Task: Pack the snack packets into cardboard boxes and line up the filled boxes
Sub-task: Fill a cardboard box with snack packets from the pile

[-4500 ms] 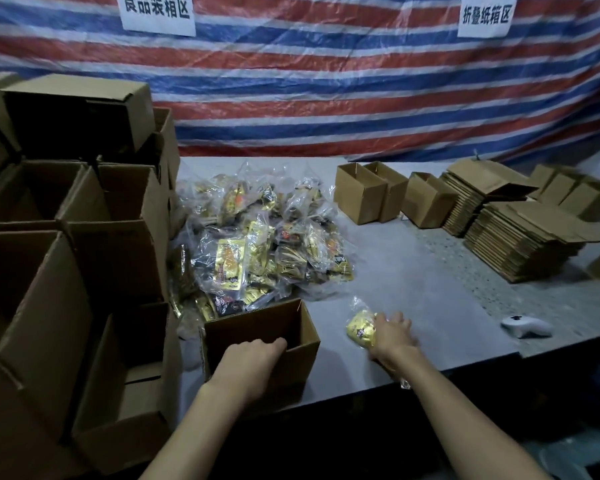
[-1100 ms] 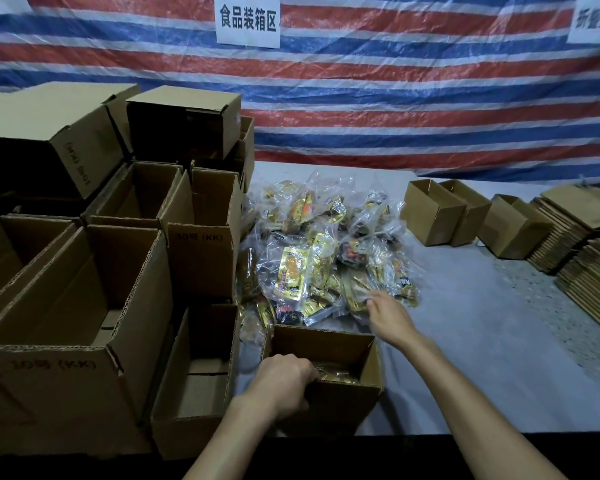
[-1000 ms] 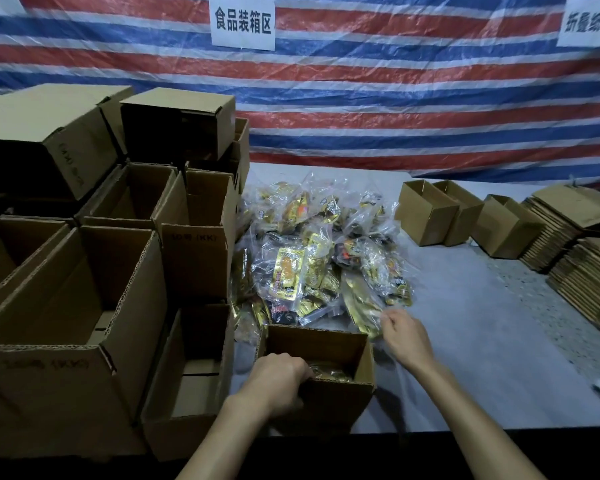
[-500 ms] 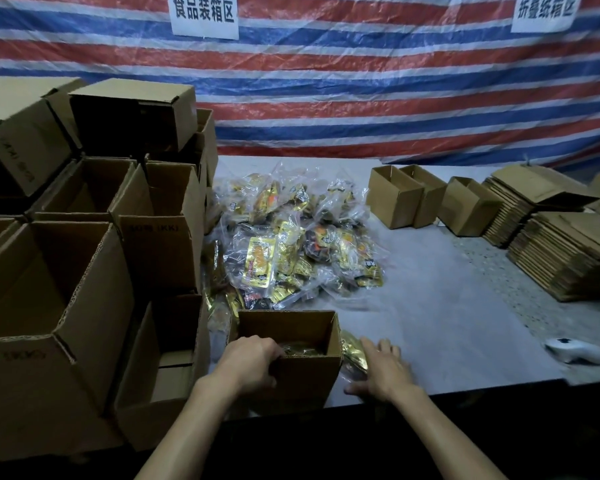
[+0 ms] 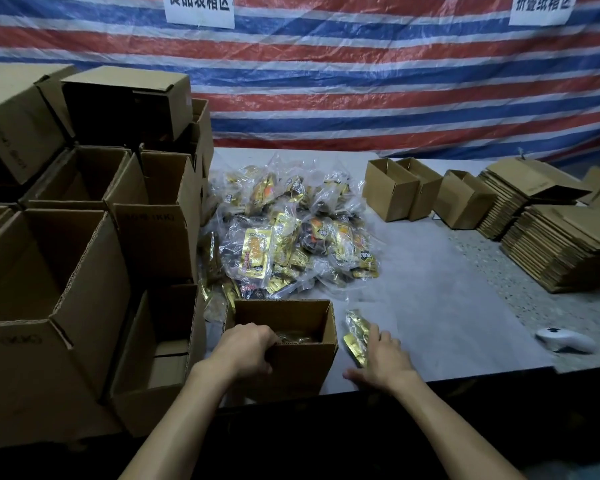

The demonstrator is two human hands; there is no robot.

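A small open cardboard box (image 5: 302, 367) stands at the table's front edge, with a gold packet (image 5: 297, 336) lying dimly inside it. My left hand (image 5: 245, 348) grips the box's near rim, fingers curled over the edge. Just right of the box lies a gold snack packet (image 5: 355, 327) on the table. My right hand (image 5: 385, 358) rests flat on its near end, fingers straight and thumb spread. Behind the box sits a heap of snack packets (image 5: 291, 237) in clear and gold wrappers.
Large open cardboard boxes (image 5: 49, 306) are stacked along the left. Three small open boxes (image 5: 392, 192) stand at the back right, beside piles of flat folded cartons (image 5: 561, 244). A white controller (image 5: 565, 341) lies near the grey table's (image 5: 447, 289) front right edge.
My right hand reached into the heap, dragged a gold packet back to the front edge beside the box and now lies flat on it. My left hand has kept hold of the box rim.
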